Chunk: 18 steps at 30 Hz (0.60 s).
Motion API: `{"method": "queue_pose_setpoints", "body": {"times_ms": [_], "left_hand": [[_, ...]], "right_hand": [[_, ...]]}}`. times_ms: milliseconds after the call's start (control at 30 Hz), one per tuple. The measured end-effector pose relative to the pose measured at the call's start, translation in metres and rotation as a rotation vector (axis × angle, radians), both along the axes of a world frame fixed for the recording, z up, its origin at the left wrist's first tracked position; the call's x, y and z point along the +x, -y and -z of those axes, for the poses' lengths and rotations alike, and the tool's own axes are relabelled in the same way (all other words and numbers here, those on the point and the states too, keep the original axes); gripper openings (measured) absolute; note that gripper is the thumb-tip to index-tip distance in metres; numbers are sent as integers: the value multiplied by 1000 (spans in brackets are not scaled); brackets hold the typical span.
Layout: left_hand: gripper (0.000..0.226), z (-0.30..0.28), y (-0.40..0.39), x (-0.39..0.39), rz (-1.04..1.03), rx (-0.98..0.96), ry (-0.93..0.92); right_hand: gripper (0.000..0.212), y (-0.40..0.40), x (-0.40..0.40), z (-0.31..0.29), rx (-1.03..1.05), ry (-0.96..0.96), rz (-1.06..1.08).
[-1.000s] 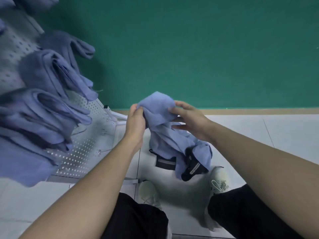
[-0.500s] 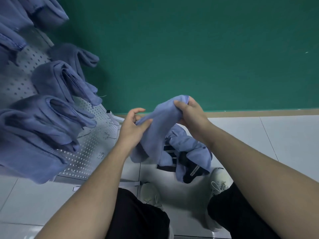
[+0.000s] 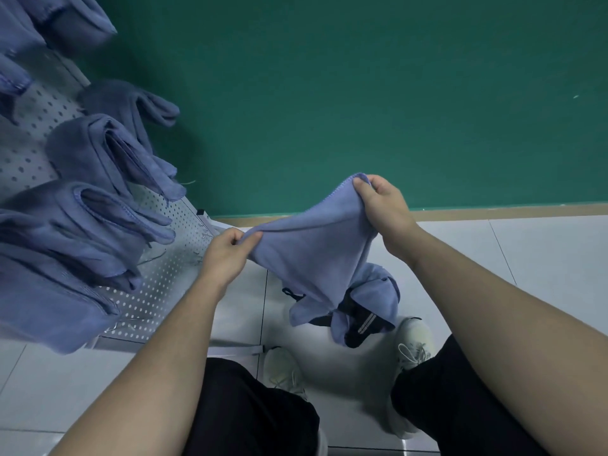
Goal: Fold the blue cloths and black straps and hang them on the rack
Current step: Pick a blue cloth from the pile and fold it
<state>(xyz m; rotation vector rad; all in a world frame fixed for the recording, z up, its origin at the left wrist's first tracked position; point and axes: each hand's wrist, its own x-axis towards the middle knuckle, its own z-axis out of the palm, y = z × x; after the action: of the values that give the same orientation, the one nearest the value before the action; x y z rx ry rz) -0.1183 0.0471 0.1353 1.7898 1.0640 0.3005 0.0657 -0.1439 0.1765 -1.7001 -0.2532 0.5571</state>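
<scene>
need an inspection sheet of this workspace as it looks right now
surface: white tiled floor
job's things: blue cloth held spread between both hands; black strap hangs under it, tangled with more blue fabric; folded cloths hang on the pegboard rack
clutter: nothing seen
grippers: left hand pinches one corner, right hand grips the other
cables: nothing seen
surroundings: green wall, tan baseboard; person's shoes below

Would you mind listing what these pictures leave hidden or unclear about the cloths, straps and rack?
Head view only:
- Black straps: mostly covered by the blue cloth stretched between left hand and right hand; their count is unclear.
- Rack: cut off by the left edge; its hooks are hidden under the hung cloths.
- Hung cloths: upper ones cropped at the top-left corner.
</scene>
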Motion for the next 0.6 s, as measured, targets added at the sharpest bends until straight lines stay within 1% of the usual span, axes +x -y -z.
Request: {"method": "queue_pose_setpoints", "body": {"times_ms": [67,133,200,233,300,333,400,500,567,600], "left_hand": [[34,-2,1,-1,-45,-129,13],[23,-6,5,1,-80,-269,81],[13,-11,9,5,-108,-317,188],[12,-15,12,8,-136,-341,255],[16,-23,15,12,-196,-401,379],[15,-26,16,14,-211,-426,420],[1,-33,19,18,-195,-489,456],[8,-42,30,23,-165,-629,477],[17,-49,38,26,-149,-711,497],[17,-50,41,28,-144,-735,508]], "right_hand": [[20,2,2,3,-23,4,18],[21,3,3,5,-45,6,38],[20,2,3,5,-48,-3,70],[19,1,3,4,-44,-14,81],[18,0,1,3,-27,-43,85],[18,-1,0,2,-7,-54,82],[17,-5,-4,-1,39,-63,65],[16,-12,-11,-4,67,-68,15],[21,-16,-16,-4,55,-71,-10],[25,-18,-17,-3,53,-72,-11]]}}
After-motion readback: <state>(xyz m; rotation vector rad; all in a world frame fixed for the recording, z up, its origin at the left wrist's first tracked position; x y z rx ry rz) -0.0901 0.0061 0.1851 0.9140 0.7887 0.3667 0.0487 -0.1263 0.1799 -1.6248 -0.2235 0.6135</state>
